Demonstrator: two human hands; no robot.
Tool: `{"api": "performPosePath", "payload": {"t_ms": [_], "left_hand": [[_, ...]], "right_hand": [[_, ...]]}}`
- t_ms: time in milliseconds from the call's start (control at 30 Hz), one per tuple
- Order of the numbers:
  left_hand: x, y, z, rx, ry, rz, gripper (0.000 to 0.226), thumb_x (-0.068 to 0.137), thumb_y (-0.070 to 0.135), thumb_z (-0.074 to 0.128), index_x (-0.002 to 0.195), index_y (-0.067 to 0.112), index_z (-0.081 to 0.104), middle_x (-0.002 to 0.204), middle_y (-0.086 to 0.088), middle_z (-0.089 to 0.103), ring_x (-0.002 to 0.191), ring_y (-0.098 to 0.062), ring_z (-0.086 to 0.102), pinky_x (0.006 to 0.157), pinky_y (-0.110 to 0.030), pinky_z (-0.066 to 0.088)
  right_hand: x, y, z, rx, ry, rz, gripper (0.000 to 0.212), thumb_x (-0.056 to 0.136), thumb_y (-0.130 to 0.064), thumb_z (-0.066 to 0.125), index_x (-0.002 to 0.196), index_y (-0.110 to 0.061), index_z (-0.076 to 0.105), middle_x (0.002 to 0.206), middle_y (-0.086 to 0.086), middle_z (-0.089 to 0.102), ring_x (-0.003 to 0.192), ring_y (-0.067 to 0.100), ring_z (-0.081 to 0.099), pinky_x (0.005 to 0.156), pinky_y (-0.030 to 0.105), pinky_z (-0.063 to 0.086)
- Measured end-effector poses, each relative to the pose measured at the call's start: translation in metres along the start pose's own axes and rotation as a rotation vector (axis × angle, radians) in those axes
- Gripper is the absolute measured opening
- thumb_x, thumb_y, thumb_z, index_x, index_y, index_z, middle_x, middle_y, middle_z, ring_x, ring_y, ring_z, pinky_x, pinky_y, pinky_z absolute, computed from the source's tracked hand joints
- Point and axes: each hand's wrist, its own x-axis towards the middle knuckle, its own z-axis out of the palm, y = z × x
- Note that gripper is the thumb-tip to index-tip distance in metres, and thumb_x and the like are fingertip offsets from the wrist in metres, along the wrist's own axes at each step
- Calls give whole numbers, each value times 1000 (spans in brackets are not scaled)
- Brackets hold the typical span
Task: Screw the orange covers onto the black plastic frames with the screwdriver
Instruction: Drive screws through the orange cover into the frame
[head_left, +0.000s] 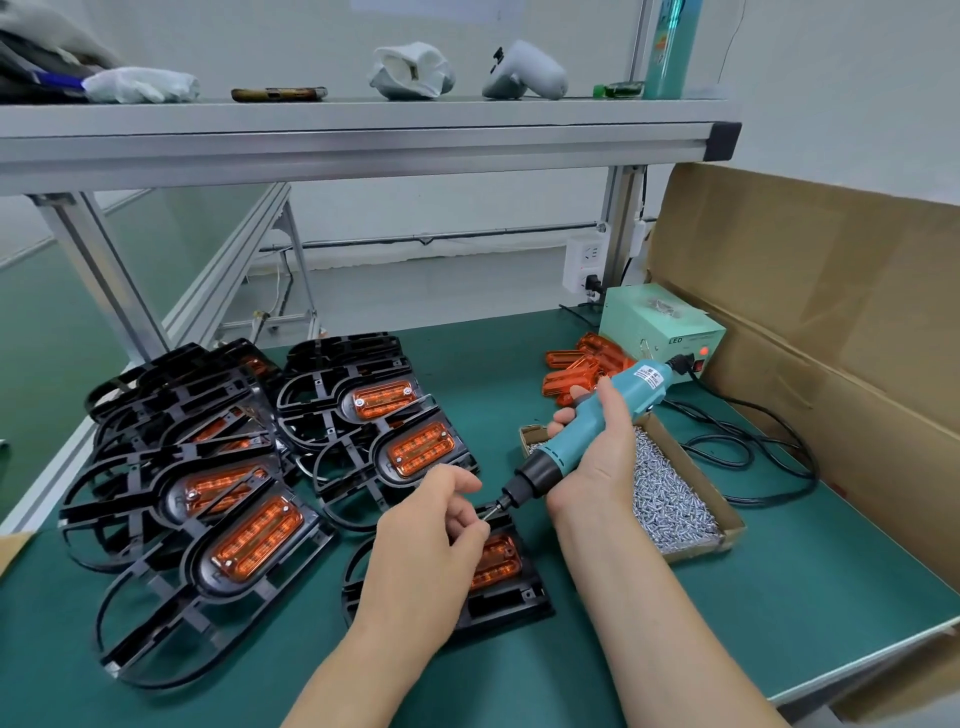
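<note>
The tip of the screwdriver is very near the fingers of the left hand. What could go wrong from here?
1. The left hand has its fingers pinched right at the bit of the screwdriver. If the bit slips or starts turning, it may hurt them.
2. The right hand holds the screwdriver tilted, not upright, so a screw might enter the orange cover crookedly.

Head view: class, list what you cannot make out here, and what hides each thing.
1. Head view: most of the near orange cover, hidden by the left hand.
2. Head view: what sits at the screwdriver tip, too small, behind that hand.
3. Head view: the label on it, too small to read.
4. Head view: cardboard box, cut off by the right edge.
</note>
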Motion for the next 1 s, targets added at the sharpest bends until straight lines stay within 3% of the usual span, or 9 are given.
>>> {"api": "performPosePath", "payload": {"t_ms": [133,233,333,500,700,833,933,1000], "left_hand": [[-1,4,2,204,-7,106,36,89,11,66,115,34,57,79,17,55,86,-2,51,73,-12,37],[0,6,3,304,-22,121,42,92,12,60,129,29,50,87,16,52,90,-6,47,78,-18,35],[0,8,4,345,-23,113,44,93,13,58,132,29,45,92,13,51,94,-10,47,80,-21,35],[-2,9,7,427,-39,122,49,91,3,51,132,28,40,92,9,49,93,-13,44,79,-22,34],[-5,6,9,485,22,193,56,73,-7,70,120,18,55,81,7,49,78,-15,48,69,-24,35],[-2,2,5,359,0,131,37,89,18,68,122,27,54,90,15,53,89,-10,49,80,-24,39],[0,2,0,285,12,109,3,90,26,68,90,28,66,79,18,60,82,-5,55,80,-28,45],[3,1,-1,247,8,77,14,91,22,67,78,28,68,74,18,62,79,-1,57,76,-23,45]], "right_hand": [[-2,-1,4,-71,-16,-32,14,89,-24,71,84,-19,59,58,-5,57,44,6,51,43,16,44],[-4,1,5,-127,-48,-91,15,90,-21,69,96,-17,57,60,-4,59,48,7,54,48,19,45],[-5,3,5,-131,-45,-137,18,91,-20,69,103,-14,57,59,-3,60,47,7,55,48,20,46],[-8,5,5,-132,7,-185,13,90,-16,69,96,-16,58,53,-3,58,43,7,54,44,18,46],[-8,6,5,-125,47,-186,14,89,-17,71,98,-18,60,55,-3,59,44,8,55,45,20,47],[-6,3,6,-103,68,-170,13,89,-17,71,96,-17,59,54,-3,60,43,8,55,43,18,46],[-5,2,7,-85,73,-163,13,89,-18,71,93,-19,59,54,-4,59,43,8,55,44,20,46],[-5,2,6,-90,73,-156,13,89,-18,72,95,-18,60,54,-4,60,43,7,55,45,20,47]]}}
